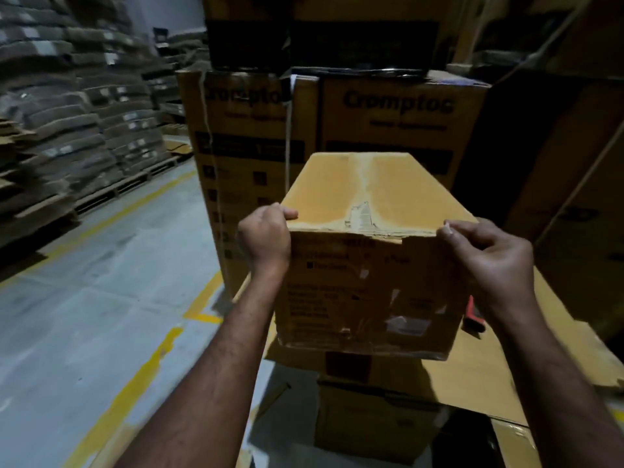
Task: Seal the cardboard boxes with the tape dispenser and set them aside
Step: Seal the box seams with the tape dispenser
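Gripping a box that looks sealed, probably ready for setting aside
Left hand (265, 236) and right hand (489, 255) curl round the near top corners of the cardboard box (368, 184) held between them over lower cartons (371, 420); tape runs along its top seam, so next comes lifting it clear

The brown oblong cardboard box (368, 197) fills the centre of the view, its long side pointing to 12 o'clock; the top flaps are closed, with a worn, pale strip of tape along the middle seam; the near end face shows dark print, torn label scraps and a ragged upper edge; a small red object (472, 310), mostly hidden, shows at the box's 4 o'clock.
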Demonstrator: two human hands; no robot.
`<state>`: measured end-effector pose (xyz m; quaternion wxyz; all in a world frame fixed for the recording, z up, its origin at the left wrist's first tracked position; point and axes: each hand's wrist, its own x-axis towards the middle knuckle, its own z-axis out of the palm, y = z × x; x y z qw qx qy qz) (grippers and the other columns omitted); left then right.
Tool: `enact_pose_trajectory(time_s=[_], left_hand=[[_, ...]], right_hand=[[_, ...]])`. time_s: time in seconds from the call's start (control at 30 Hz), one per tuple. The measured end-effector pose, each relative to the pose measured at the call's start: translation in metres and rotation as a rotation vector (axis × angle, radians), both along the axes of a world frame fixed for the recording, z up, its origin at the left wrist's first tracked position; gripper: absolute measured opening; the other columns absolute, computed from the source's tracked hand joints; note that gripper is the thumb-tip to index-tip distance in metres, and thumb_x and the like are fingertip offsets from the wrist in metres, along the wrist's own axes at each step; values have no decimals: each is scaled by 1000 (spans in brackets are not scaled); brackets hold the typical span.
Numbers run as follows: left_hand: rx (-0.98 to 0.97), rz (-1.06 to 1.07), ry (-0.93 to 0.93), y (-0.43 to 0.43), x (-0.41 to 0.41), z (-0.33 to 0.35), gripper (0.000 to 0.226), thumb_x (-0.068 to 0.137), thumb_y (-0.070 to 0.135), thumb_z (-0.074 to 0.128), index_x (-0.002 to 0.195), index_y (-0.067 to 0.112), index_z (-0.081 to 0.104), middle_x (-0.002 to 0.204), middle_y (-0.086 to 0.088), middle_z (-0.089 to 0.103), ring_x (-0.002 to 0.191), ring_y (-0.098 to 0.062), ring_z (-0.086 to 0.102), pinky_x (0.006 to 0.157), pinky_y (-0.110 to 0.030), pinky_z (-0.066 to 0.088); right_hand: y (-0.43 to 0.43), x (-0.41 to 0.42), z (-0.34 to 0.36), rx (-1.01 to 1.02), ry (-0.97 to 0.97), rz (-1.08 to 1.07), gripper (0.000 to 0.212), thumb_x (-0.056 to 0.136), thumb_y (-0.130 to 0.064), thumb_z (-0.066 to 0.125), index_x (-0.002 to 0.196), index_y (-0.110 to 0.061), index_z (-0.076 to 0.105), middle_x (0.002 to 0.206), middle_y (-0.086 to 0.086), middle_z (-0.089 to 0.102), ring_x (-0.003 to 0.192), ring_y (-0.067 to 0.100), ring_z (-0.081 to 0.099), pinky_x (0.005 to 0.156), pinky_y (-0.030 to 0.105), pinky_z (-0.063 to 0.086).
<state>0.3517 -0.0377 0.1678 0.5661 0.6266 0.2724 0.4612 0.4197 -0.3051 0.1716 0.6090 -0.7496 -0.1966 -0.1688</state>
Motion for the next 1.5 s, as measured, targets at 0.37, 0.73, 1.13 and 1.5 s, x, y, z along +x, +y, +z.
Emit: enact_pose_trajectory(time_s=[0.37, 0.73, 1.13, 1.5], left_hand=[[303, -284, 469, -49, 73, -47, 23, 92, 17, 55, 82, 29, 72, 94, 9, 71, 78, -20, 68, 63, -28, 52], [1213, -1047, 1000, -132, 150, -18, 82, 96, 72, 36, 161, 31, 11, 170, 9, -5, 156, -16, -8, 119, -66, -11], [1341, -975, 844, -109, 177, -23, 61, 98, 70, 34, 152, 43, 37, 159, 25, 26, 141, -1, 22, 113, -44, 15], [1153, -1170, 900, -92, 200, -10, 49, 97, 55, 56, 145, 47, 48, 156, 33, 31, 140, 0, 25, 109, -41, 18]], right_hand=[[-59, 64, -58, -205, 278, -120, 25, 83, -24, 78, 107, -16, 76, 111, -4, 62, 110, 10, 54, 92, 35, 49], [-96, 146, -84, 65, 392, -355, 19, 98, -25, 61, 82, -29, 72, 91, 0, 74, 85, 16, 71, 73, 39, 60], [-100, 214, -183, -407, 870, -466, 47, 95, -30, 64, 131, -1, 59, 132, 17, 60, 118, 33, 56, 79, 31, 39], [-95, 234, -159, 26, 985, -213, 17, 92, -5, 65, 84, 6, 57, 66, 18, 58, 57, 26, 52, 52, 24, 43]])
